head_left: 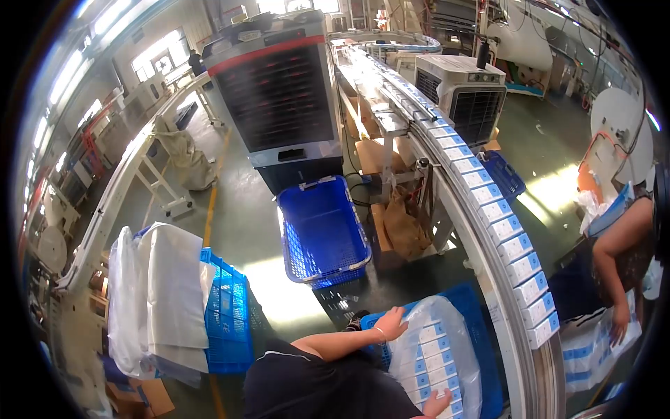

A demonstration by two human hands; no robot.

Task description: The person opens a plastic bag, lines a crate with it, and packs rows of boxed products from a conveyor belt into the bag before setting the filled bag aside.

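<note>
My left hand (391,324) rests at the upper left edge of a clear plastic bag (466,335), its fingers bent and pressed close together; what they grip is too small to make out. Inside the bag stand rows of small white and blue boxes (434,349). Lower down, my right hand (436,403) lies on the boxes with its fingers apart. The bag sits in a blue crate (488,377) directly before me.
A curved conveyor (481,279) carries a line of white and blue boxes (504,229) on the right. Beyond it, a co-worker's hand (620,322) touches another bag (593,353). Ahead stand a blue basket (317,216) and a large cooler (279,98); a light-blue crate (229,314) is left.
</note>
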